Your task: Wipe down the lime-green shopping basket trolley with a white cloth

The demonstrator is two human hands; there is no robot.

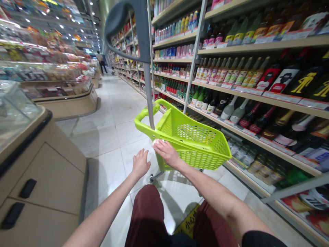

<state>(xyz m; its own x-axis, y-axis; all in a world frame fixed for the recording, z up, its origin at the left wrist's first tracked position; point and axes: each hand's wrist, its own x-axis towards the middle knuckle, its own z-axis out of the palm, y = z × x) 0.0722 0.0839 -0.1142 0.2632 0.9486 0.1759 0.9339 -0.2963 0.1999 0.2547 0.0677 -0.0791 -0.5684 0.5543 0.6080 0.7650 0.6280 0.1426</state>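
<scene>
A lime-green shopping cart (195, 144) with a perforated basket stands in front of me, its grey handle (142, 37) rising on a metal pole. My right hand (166, 152) lies against the near side of the basket, below the pole's base. Under its fingers is a small white wipe (155, 141), pressed on the green plastic and mostly covered. Left of the cart, my left hand (141, 164) is held in the air above the floor, fingers apart, holding nothing. No items show inside the basket.
Shelves of bottles (236, 75) and cans run along the right. At left stand a beige display counter (51, 164) and heaped goods (46, 65). A tiled aisle (108, 103) leads back to a distant person (101, 61). A yellow floor sign (187, 219) lies between my knees.
</scene>
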